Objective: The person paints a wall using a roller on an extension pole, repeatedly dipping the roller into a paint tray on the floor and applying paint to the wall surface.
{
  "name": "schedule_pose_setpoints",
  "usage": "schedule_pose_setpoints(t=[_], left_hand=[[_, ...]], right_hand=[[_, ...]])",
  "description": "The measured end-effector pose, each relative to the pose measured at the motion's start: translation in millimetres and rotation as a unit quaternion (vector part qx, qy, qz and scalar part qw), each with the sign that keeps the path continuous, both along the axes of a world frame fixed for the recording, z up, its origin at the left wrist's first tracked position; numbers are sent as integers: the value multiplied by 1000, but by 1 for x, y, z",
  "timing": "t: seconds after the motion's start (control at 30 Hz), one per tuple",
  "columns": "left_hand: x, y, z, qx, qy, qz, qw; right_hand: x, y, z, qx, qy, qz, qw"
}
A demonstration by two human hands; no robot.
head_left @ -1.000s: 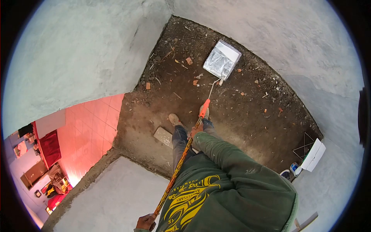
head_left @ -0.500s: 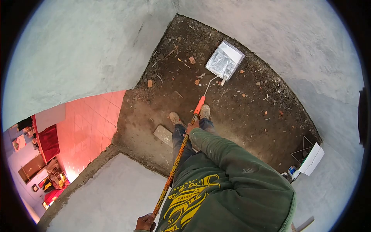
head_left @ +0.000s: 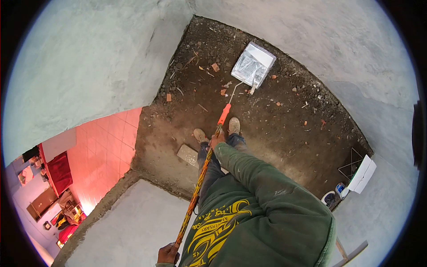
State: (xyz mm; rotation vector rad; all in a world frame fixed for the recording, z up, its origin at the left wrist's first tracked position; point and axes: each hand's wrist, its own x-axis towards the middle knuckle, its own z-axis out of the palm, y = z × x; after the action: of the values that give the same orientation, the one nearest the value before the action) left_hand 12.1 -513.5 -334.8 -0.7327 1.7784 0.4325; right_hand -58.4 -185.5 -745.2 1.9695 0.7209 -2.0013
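My right hand (head_left: 217,140) is wrapped round the upper part of a long pole (head_left: 198,189) with a yellow, orange and black pattern. Lower in the view, my left hand (head_left: 168,253) grips the pole's other end. An orange handle (head_left: 224,114) with a bent metal rod (head_left: 233,91) extends from the pole towards a tray (head_left: 259,55). The rod's tip is by the tray's near edge; whether they touch is unclear. Clear plastic covers part of the tray, and a small pale-ended tool (head_left: 253,86) lies at its near edge.
Plastered walls (head_left: 111,58) enclose a dirt floor (head_left: 284,133) with brick bits and rubble. A flat slab (head_left: 187,154) lies beside my feet. At the right stand a white board (head_left: 362,173), a container (head_left: 341,190) and a wire frame (head_left: 349,164). Pinkish tiles (head_left: 104,144) are at left.
The pole's orange handle and rod have shifted left and slightly up, along with my right hand. The view has shifted a little. Both hands keep their hold.
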Motion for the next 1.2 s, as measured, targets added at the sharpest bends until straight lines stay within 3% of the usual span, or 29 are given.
schedule_pose_setpoints(t=[0.07, 0.2, 0.3, 0.37, 0.4, 0.5, 0.53, 0.6, 0.7, 0.83, 0.97, 1.1, 1.2], left_hand=[[0, -3, -10, 69, 51, -74, 994], [-9, 48, -32, 113, 77, -45, 990], [-7, 54, -73, 151, 123, -96, 976], [-13, 73, -79, 167, 117, -68, 977], [-14, 79, -81, 182, 109, -40, 976], [-10, 60, -75, 149, 100, -48, 983], [-8, 48, -69, 151, 99, -46, 983], [-3, 24, -55, 119, 60, 41, 990], [2, 11, -41, 95, 74, 76, 990], [3, 13, -47, 91, 67, 45, 993], [23, -26, -89, 150, 85, 20, 985], [8, 1, -110, 151, 32, -2, 988], [-28, 42, -173, 141, -70, -45, 987]], right_hand=[[1, 10, -3, 24, 39, -25, 999], [-4, 49, -20, 30, 21, -8, 999], [-5, 82, -46, 69, 7, -54, 996], [3, 102, -75, 1, 35, -150, 988], [10, 102, -74, 48, 99, -138, 984], [4, 101, -57, 2, 46, -169, 985], [0, 94, -41, 4, 45, -168, 985], [-4, 69, -13, 81, 35, -14, 996], [-5, 44, -7, 51, 62, -22, 997], [1, 43, -17, 56, 75, -21, 995], [16, 56, -31, 60, 65, -19, 996], [28, 53, -61, 51, 36, -43, 997], [26, 33, -76, 34, 37, -73, 996]])
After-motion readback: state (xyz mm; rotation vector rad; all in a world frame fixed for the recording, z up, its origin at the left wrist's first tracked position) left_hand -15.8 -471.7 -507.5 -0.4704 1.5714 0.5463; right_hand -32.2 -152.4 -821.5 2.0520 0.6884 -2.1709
